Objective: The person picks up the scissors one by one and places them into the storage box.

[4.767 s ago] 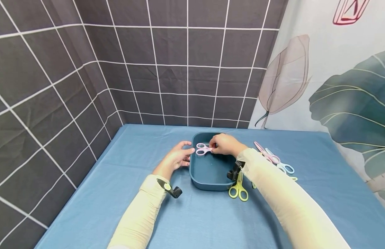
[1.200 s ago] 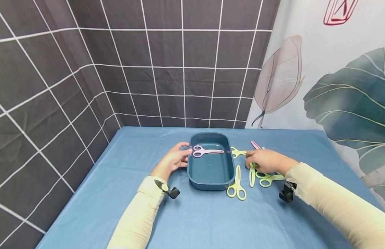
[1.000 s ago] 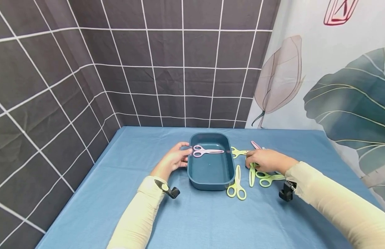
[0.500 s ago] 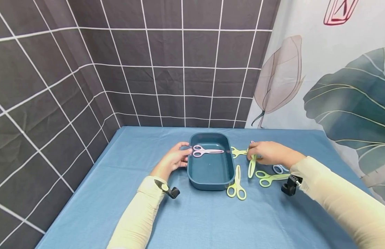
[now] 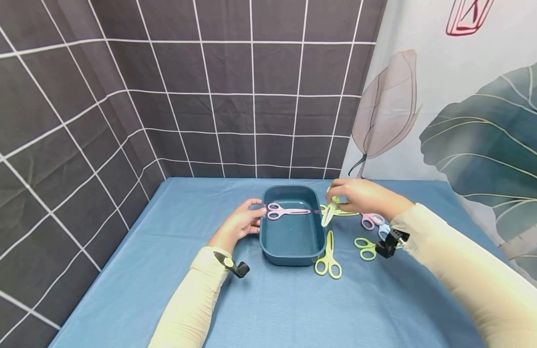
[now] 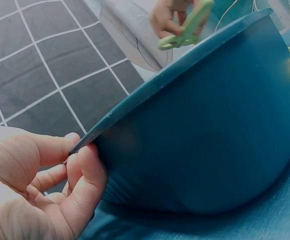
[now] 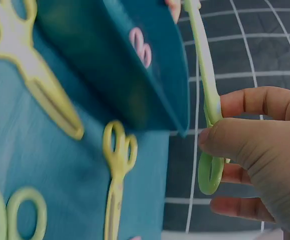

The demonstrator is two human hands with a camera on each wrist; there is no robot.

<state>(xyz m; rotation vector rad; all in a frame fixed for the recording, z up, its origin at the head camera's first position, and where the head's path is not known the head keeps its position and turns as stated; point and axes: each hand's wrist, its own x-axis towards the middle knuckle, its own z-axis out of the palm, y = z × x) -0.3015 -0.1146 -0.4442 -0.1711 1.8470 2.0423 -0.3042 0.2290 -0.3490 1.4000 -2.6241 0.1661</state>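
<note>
A dark teal plastic bin (image 5: 292, 241) stands on the table, with pink scissors (image 5: 288, 211) lying inside it. My left hand (image 5: 242, 222) pinches the bin's left rim between thumb and fingers, as the left wrist view shows. Up by the bin's right rim, my right hand (image 5: 360, 193) holds light green scissors (image 7: 207, 95) between thumb and fingers near the handle loops. Their blades point toward the bin in the head view. Yellow scissors (image 5: 328, 258) lie against the bin's lower right corner. Another yellow pair (image 7: 115, 165) lies under the right hand.
Right of the bin lie a second green pair of scissors (image 5: 365, 249), pink scissors (image 5: 372, 221) and light blue scissors (image 5: 383, 231). The right wrist camera partly covers the green pair. A blue cloth (image 5: 251, 309) covers the table. Dark gridded fabric (image 5: 233, 111) hangs behind.
Earlier the right hand let go of the pink scissors in the bin and reached to the pile. It has since lifted the green scissors and carried them left to the bin's rim.
</note>
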